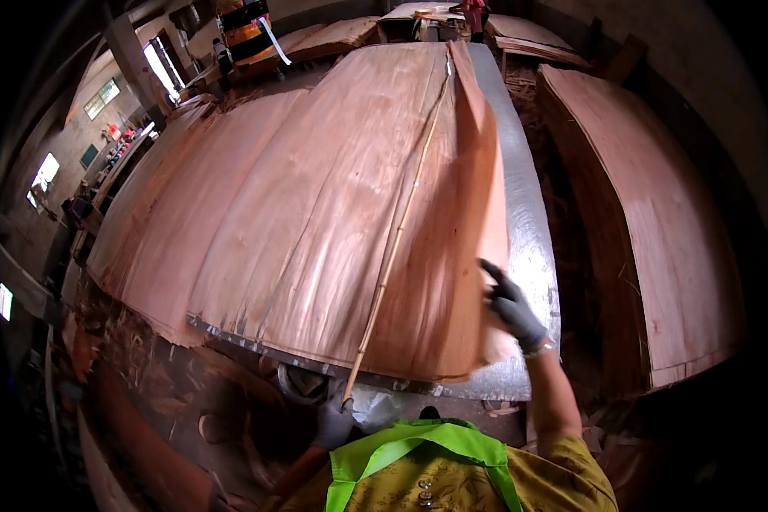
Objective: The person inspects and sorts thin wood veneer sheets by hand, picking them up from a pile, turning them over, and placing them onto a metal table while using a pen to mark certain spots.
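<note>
My left hand (334,423), in a grey glove, is closed around the near end of a long thin bamboo stick (392,247). The stick runs away from me along a wide wood veneer sheet (316,196). To the right of the stick, a strip of veneer (461,230) bulges up and curls, its right edge lifted off the metal tabletop (529,213). My right hand (514,311), gloved in grey and black, is at that lifted edge with its fingers stretched out and apart. Whether the fingertips touch the veneer I cannot tell.
A tall stack of veneer sheets (657,222) stands to the right, across a narrow gap. More sheets (179,196) lie to the left. Wood scraps (154,363) litter the floor at the near left. Far off stand further veneer stacks (341,36) and a person in striped clothing (246,34).
</note>
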The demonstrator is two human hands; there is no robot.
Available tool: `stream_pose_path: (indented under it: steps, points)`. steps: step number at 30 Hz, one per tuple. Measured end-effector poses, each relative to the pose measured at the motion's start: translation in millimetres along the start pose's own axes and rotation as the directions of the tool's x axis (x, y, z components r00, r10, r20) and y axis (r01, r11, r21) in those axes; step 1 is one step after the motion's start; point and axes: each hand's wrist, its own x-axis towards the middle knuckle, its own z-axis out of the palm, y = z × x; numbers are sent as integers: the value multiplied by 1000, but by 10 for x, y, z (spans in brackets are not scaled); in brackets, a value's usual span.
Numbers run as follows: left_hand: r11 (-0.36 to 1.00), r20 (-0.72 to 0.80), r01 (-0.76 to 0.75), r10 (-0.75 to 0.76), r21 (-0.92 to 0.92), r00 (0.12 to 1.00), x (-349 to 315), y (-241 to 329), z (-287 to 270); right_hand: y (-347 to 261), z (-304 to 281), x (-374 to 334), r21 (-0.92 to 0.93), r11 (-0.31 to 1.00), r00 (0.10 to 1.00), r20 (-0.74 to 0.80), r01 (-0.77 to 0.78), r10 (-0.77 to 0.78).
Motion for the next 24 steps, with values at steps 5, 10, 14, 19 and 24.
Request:
stream_pose_path:
  steps: [5, 10, 14, 19, 24]
  points:
    - [970, 35, 70, -80, 232, 996, 84, 383, 294, 779, 738, 829, -101, 992, 970, 240, 74, -48]
    - [991, -95, -89, 80, -97, 992, 379, -176, 835, 1212, 1194, 1091, -163, 986, 915, 392, -31, 94]
    - [960, -64, -158, 147, -231, 987, 558, 123, 882, 904, 894, 962, -137, 991, 888, 457, 10, 54]
    - [955, -114, -194, 172, -225, 978, 687, 331, 1028, 518, 315, 452, 40, 987, 919, 373, -153, 127]
    - [976, -112, -132, 114, -174, 987, 857, 447, 1147, 404, -276, -55, -50, 995, 994, 63, -91, 94]
